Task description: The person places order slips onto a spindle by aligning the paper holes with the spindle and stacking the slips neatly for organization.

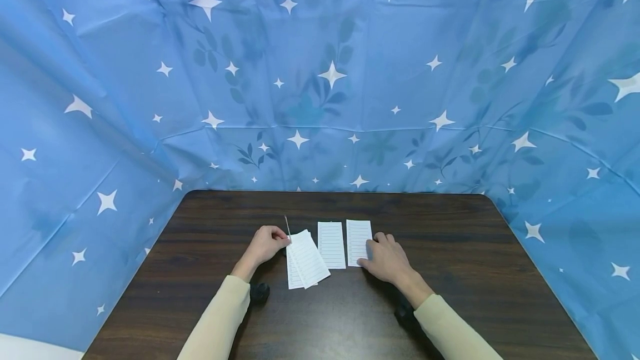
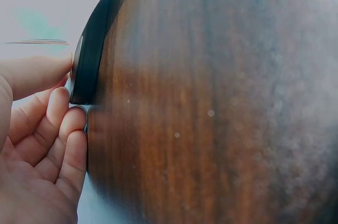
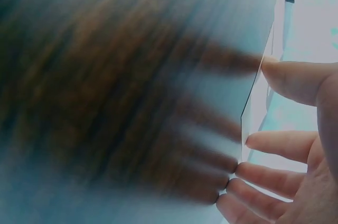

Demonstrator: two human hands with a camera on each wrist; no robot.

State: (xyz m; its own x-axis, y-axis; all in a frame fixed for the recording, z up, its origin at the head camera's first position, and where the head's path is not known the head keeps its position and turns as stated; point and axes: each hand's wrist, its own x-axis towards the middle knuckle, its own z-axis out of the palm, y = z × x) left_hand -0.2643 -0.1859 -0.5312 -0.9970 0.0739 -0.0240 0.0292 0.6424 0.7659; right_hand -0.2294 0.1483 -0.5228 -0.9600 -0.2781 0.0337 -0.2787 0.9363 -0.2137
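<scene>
Four places on the table hold white lined cards. At left, a tilted card (image 1: 311, 263) overlaps another card (image 1: 293, 278); beside them lie a middle card (image 1: 331, 245) and a right card (image 1: 357, 235). My left hand (image 1: 266, 244), at the left pair's upper edge, pinches a thin card (image 1: 287, 225) seen almost edge-on between thumb and fingers. A black strip-like object (image 2: 88, 65) shows beside these fingertips in the left wrist view. My right hand (image 1: 387, 257) rests its thumb and extended fingertips at the right card's lower right edge.
The dark wood-grain table (image 1: 450, 238) has rounded far corners. A blue curtain (image 1: 320, 104) with white stars hangs behind it and along both sides. Black devices sit under both wrists, one at the left (image 1: 260, 292) and one at the right (image 1: 404, 314).
</scene>
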